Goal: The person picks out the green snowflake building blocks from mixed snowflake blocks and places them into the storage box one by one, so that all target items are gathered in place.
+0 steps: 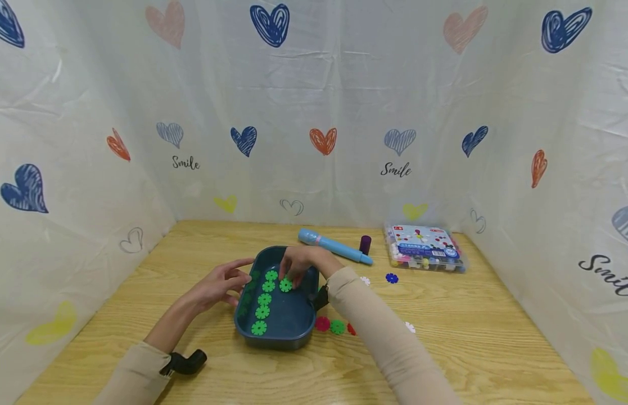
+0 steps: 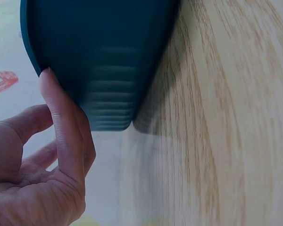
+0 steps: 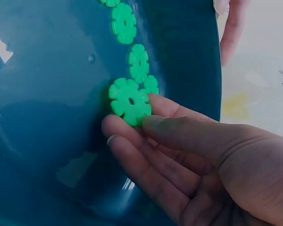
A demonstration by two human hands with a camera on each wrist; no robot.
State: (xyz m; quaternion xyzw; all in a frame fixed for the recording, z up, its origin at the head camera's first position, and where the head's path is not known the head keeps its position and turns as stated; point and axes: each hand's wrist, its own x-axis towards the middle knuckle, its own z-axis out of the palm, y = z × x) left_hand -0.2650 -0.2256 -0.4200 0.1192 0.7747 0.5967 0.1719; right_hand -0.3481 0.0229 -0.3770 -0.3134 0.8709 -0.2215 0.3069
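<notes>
A dark blue plastic tub point(image 1: 285, 340) stands on the table with a line of green notched building discs point(image 1: 262, 311) along its left side. Inside it my right hand point(image 1: 297, 264) pinches one more green disc point(image 3: 130, 101) between thumb and fingertips, held flat side up. In the right wrist view this disc overlaps the far end of the line. My left hand point(image 1: 225, 284) is at the tub's left side. The left wrist view shows its fingertip point(image 2: 48, 77) touching the rim from outside, the other fingers loosely bent.
Right of the tub lie loose discs: pink point(image 1: 322, 323), green point(image 1: 337, 327), blue point(image 1: 392, 278) and white point(image 1: 410, 327). Behind are a light blue microphone-shaped wand point(image 1: 336, 246), a dark purple cylinder point(image 1: 365, 244) and a clear case of small parts point(image 1: 426, 248). Heart-printed curtains enclose the table.
</notes>
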